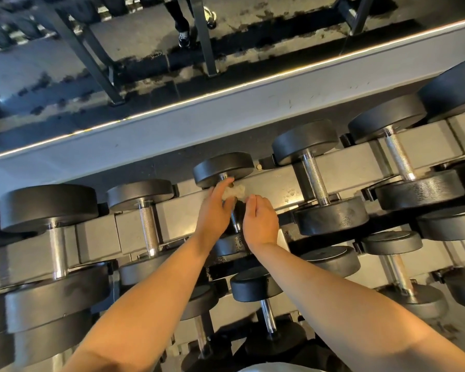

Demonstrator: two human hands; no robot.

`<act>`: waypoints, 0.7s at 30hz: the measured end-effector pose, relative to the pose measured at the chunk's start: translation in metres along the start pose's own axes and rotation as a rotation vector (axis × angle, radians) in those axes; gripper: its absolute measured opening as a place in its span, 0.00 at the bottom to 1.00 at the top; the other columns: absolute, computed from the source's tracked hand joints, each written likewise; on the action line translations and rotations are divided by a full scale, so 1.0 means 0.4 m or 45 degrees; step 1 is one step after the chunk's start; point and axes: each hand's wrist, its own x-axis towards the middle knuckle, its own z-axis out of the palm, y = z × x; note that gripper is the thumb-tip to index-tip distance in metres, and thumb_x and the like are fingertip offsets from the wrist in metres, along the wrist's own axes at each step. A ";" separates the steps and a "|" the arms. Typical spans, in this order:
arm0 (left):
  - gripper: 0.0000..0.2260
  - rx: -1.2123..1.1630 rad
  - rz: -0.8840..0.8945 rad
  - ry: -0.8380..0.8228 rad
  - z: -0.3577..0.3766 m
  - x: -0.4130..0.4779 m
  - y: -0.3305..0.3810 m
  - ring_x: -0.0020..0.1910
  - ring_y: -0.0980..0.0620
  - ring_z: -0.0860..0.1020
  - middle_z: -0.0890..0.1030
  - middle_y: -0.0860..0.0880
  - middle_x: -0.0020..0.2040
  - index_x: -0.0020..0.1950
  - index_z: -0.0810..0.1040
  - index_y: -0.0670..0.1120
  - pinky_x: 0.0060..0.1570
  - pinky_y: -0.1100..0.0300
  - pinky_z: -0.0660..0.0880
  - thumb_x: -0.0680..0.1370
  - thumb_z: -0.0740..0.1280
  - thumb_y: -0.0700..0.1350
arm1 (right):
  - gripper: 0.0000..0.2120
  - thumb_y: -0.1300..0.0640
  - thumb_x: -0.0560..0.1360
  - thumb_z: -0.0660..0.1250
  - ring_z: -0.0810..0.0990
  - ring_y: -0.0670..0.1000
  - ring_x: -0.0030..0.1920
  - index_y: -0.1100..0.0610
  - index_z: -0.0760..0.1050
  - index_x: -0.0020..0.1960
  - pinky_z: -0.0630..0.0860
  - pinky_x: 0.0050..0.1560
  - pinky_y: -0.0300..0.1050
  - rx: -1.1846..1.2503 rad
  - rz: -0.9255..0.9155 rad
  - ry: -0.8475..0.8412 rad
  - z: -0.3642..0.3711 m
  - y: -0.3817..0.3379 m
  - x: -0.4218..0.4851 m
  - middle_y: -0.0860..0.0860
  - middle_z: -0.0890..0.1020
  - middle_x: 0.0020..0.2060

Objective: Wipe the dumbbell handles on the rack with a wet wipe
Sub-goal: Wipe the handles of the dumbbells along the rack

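- Rack (269, 183) runs from 8 to 2 o'clock, its cradles each holding a dumbbell; a lower tier of them lies toward 5 o'clock.
- Centre dumbbell (223, 167) sits with free rail on either side, well apart from its neighbours.
- Left hand (215, 210) grips its handle (235, 221), fingers (224, 183) curled over the crumpled wipe (234, 193).
- Right hand (261, 221), just at 3 o'clock of it, pinches the wipe's edge with bunched fingers.
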 end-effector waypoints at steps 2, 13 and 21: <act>0.15 0.130 -0.044 0.076 0.003 0.023 0.006 0.52 0.58 0.75 0.76 0.50 0.61 0.69 0.77 0.53 0.47 0.72 0.66 0.84 0.62 0.43 | 0.17 0.52 0.84 0.52 0.77 0.52 0.47 0.57 0.77 0.50 0.76 0.51 0.56 0.013 0.028 0.005 0.002 0.000 0.001 0.51 0.78 0.44; 0.13 -0.028 -0.267 -0.261 0.004 -0.055 0.000 0.38 0.58 0.80 0.85 0.56 0.38 0.40 0.87 0.58 0.39 0.76 0.69 0.77 0.69 0.41 | 0.15 0.53 0.84 0.56 0.77 0.51 0.46 0.57 0.79 0.49 0.76 0.51 0.52 0.047 0.039 -0.043 -0.015 -0.002 -0.001 0.51 0.78 0.45; 0.17 -0.078 -0.163 -0.220 -0.028 -0.031 0.039 0.46 0.68 0.80 0.81 0.68 0.44 0.46 0.83 0.67 0.52 0.70 0.74 0.79 0.68 0.42 | 0.15 0.53 0.85 0.54 0.77 0.51 0.48 0.57 0.78 0.52 0.76 0.53 0.52 0.086 0.059 -0.052 -0.022 -0.005 0.001 0.51 0.78 0.48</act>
